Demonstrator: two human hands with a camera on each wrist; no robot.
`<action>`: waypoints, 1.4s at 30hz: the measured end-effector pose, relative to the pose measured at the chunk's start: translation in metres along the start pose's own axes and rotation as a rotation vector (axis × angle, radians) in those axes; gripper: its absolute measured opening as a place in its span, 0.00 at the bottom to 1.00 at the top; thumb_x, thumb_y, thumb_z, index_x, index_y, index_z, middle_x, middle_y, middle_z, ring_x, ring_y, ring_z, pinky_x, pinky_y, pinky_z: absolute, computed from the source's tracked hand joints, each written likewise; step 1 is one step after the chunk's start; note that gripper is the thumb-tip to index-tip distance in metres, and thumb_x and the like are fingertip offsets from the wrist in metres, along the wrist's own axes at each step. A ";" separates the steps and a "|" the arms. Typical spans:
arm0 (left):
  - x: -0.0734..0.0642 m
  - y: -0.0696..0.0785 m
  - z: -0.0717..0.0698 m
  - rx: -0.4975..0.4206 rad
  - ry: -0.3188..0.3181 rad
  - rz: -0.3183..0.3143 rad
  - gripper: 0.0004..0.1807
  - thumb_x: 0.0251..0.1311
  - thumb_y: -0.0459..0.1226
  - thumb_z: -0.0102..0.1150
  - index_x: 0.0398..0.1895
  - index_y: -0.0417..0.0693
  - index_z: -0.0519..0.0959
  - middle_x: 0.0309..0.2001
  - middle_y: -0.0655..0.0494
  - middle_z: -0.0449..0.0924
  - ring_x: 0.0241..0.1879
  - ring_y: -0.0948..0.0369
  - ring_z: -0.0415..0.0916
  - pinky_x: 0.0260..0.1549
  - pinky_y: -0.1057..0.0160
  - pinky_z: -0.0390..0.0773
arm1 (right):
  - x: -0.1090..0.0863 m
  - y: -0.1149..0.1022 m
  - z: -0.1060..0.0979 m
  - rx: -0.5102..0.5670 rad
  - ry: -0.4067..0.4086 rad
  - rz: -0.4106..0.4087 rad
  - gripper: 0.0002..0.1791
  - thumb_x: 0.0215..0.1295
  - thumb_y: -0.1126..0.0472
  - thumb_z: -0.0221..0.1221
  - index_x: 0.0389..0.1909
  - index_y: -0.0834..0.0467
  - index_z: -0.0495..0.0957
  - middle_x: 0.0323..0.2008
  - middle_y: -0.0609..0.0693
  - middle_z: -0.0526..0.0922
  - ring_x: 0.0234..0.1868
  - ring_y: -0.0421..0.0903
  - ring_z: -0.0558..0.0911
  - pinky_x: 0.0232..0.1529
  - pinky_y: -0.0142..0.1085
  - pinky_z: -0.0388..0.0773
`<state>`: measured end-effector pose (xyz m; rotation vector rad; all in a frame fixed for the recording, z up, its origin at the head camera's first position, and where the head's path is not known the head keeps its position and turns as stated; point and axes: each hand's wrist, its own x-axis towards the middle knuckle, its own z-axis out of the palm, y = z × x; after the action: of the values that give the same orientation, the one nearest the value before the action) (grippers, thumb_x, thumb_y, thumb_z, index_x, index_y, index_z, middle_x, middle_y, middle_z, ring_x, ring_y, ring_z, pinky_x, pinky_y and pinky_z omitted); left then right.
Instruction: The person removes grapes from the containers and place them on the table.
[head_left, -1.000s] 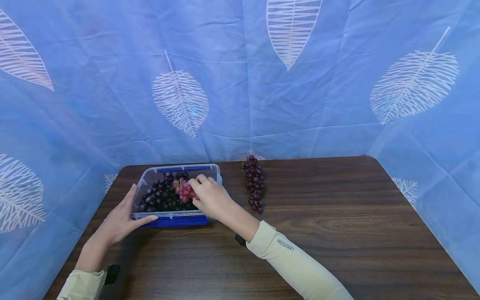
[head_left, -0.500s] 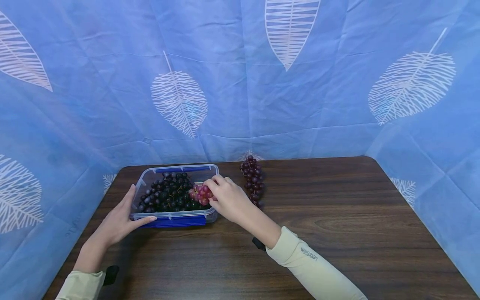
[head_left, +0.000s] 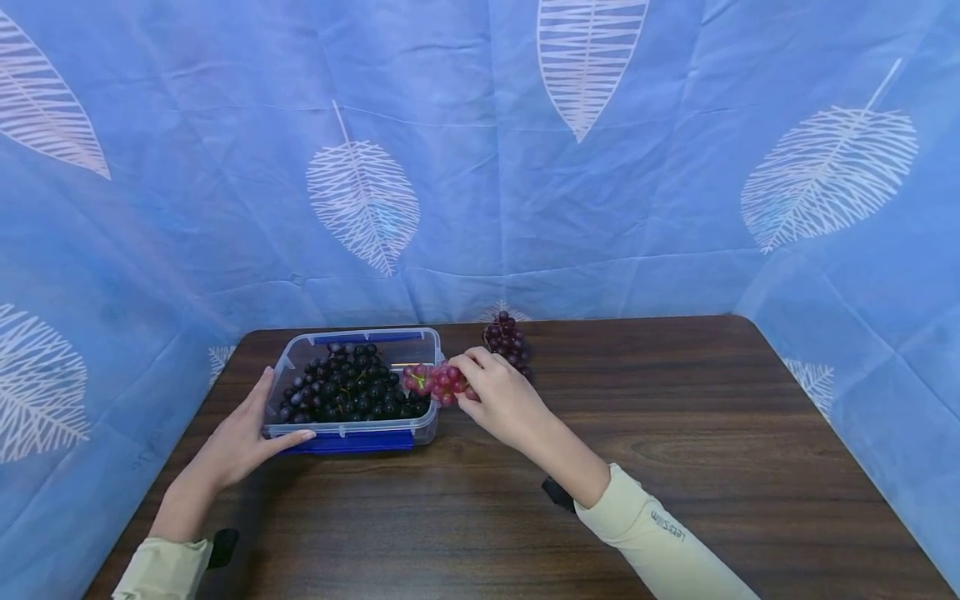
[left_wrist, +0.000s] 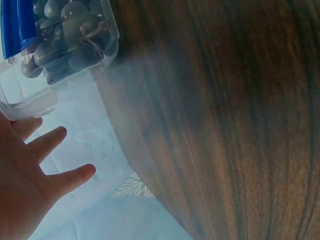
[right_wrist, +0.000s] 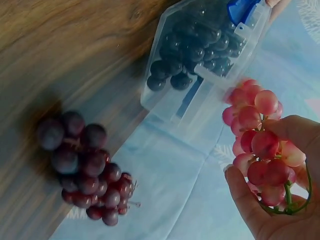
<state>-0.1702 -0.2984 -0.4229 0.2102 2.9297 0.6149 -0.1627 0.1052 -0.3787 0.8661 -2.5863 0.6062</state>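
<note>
My right hand [head_left: 504, 398] grips a bunch of pink-red grapes [right_wrist: 262, 145] by one end, its green stem showing near the palm. The bunch overlaps the right rim of a clear plastic container [head_left: 341, 429] with blue side clips. Black grapes [head_left: 352, 383] fill most of the container. At the container's left front corner my left hand [head_left: 234, 442] rests spread, thumb along the front rim; in the left wrist view its fingers [left_wrist: 70, 180] lie straight beside the container wall. A dark red grape bunch [right_wrist: 90, 170] lies on the table, partly behind my right hand in the head view.
The brown wooden table [head_left: 675, 433] extends to the right and in front of the container. A blue cloth with white leaf prints [head_left: 450, 167] hangs behind the table's back edge and along both sides.
My right hand has moved to the right, carrying the pink-red grapes from over the black ones to the container's right rim. The left hand and container have stayed put.
</note>
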 end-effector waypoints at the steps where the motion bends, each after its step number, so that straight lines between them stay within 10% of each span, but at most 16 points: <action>1: 0.000 0.000 0.000 0.000 -0.001 -0.001 0.70 0.66 0.67 0.61 0.85 0.44 0.24 0.83 0.27 0.33 0.75 0.22 0.51 0.63 0.20 0.61 | -0.002 0.001 -0.002 -0.002 0.008 0.003 0.22 0.65 0.65 0.73 0.58 0.61 0.81 0.53 0.57 0.83 0.50 0.53 0.86 0.49 0.42 0.87; 42: -0.003 0.002 0.000 -0.002 0.018 0.028 0.69 0.66 0.66 0.62 0.85 0.44 0.24 0.83 0.27 0.34 0.72 0.21 0.56 0.60 0.19 0.64 | -0.052 0.073 -0.087 -0.085 0.064 0.215 0.23 0.65 0.70 0.71 0.60 0.68 0.79 0.55 0.67 0.83 0.41 0.56 0.85 0.35 0.47 0.83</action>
<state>-0.1667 -0.2968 -0.4215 0.2477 2.9481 0.6263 -0.1532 0.2265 -0.3489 0.5372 -2.6445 0.5672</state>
